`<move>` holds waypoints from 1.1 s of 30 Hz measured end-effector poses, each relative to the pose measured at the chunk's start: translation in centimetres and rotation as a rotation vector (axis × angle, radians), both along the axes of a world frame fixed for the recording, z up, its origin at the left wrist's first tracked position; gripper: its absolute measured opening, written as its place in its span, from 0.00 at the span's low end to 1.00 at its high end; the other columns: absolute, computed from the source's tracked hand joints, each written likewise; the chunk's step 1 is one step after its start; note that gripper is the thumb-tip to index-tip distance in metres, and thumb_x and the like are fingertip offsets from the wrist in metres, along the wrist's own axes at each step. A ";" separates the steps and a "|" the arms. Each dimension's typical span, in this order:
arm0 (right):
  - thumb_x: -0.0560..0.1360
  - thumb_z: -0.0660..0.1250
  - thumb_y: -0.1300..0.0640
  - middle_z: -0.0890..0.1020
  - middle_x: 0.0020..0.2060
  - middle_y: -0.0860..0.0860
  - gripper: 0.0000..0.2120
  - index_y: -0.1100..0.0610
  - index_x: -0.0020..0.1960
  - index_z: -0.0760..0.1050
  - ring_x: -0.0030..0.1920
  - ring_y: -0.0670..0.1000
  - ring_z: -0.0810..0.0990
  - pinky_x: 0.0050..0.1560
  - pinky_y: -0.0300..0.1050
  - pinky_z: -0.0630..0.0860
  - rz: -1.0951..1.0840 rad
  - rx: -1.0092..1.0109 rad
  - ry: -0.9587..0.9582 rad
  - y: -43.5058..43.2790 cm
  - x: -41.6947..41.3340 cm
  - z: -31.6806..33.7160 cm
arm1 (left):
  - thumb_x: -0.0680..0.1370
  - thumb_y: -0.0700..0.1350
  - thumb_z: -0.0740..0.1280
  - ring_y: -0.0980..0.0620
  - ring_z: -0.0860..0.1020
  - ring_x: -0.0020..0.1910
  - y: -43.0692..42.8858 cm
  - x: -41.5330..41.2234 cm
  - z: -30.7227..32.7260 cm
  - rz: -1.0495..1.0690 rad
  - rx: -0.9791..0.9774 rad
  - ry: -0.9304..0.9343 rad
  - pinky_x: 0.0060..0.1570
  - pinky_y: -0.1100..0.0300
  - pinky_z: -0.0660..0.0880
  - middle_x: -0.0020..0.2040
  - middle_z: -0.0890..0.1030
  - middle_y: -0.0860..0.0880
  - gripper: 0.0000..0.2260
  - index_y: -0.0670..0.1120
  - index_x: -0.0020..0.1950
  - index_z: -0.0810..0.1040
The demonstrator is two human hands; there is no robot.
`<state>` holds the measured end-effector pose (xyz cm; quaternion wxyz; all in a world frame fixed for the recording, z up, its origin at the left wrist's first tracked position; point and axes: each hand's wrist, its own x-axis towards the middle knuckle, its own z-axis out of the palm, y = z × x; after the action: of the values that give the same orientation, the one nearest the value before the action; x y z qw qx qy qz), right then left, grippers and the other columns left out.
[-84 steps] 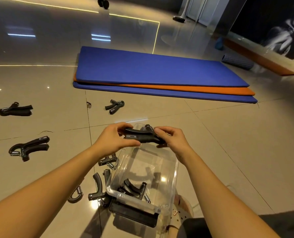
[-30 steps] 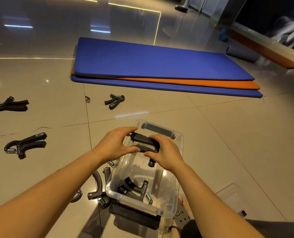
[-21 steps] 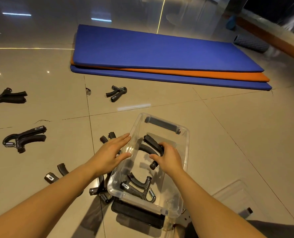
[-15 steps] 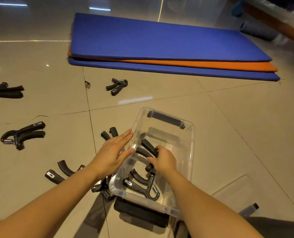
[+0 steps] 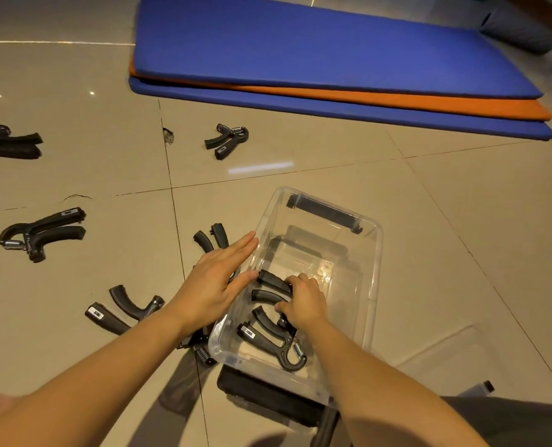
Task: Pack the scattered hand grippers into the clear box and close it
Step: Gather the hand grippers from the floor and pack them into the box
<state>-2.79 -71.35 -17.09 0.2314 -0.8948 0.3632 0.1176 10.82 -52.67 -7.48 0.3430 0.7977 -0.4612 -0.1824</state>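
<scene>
The clear box (image 5: 374,272) stands open on the tiled floor in front of me. Inside it my right hand (image 5: 302,304) is closed on a black hand gripper (image 5: 270,287), low near the box's bottom. Another gripper (image 5: 270,341) lies in the box's near end. My left hand (image 5: 218,279) rests flat with fingers apart against the box's left wall, holding nothing. Loose grippers lie on the floor: one just left of the box (image 5: 208,241), one near my left forearm (image 5: 120,309), one at the left (image 5: 39,233), one at the far left (image 5: 8,146), one farther off (image 5: 226,140).
A stack of blue and orange mats (image 5: 316,56) lies beyond the box. The clear lid (image 5: 455,362) lies on the floor at the right. A dark flat object (image 5: 268,398) sits under the box's near end.
My right hand has lowered the gripper from above the box down into it. My left hand has let go of the gripper and moved to the box's left wall. The view tilted down.
</scene>
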 end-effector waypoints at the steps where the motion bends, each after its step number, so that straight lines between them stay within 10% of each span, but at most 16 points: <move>1: 0.71 0.76 0.46 0.75 0.60 0.48 0.29 0.50 0.69 0.74 0.63 0.53 0.70 0.58 0.51 0.72 0.003 0.004 0.001 0.0 0.0 0.1 | 0.82 0.65 0.53 0.67 0.55 0.77 0.0 0.0 0.1 0.002 -0.001 -0.001 0.74 0.59 0.55 0.79 0.54 0.67 0.27 0.62 0.80 0.56; 22: 0.71 0.78 0.46 0.72 0.66 0.48 0.34 0.48 0.74 0.71 0.68 0.54 0.66 0.65 0.56 0.72 -0.078 0.026 0.064 0.0 -0.1 1.7 | 0.82 0.63 0.54 0.61 0.55 0.78 -0.1 -0.1 0.5 0.001 0.030 -0.057 0.77 0.58 0.52 0.80 0.54 0.63 0.28 0.59 0.81 0.56; 33: 0.75 0.74 0.49 0.79 0.55 0.49 0.21 0.54 0.65 0.78 0.56 0.50 0.78 0.55 0.52 0.78 -0.188 -0.021 -0.560 1.2 4.1 16.2 | 0.80 0.56 0.67 0.53 0.68 0.73 6.8 3.2 2.6 0.424 0.019 -0.014 0.70 0.55 0.65 0.75 0.69 0.54 0.27 0.54 0.77 0.66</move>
<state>1.35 -70.13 -0.89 0.3233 -0.8573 0.3676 -0.1595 14.00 -45.92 -4.92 0.3631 0.8813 -0.2837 -0.1051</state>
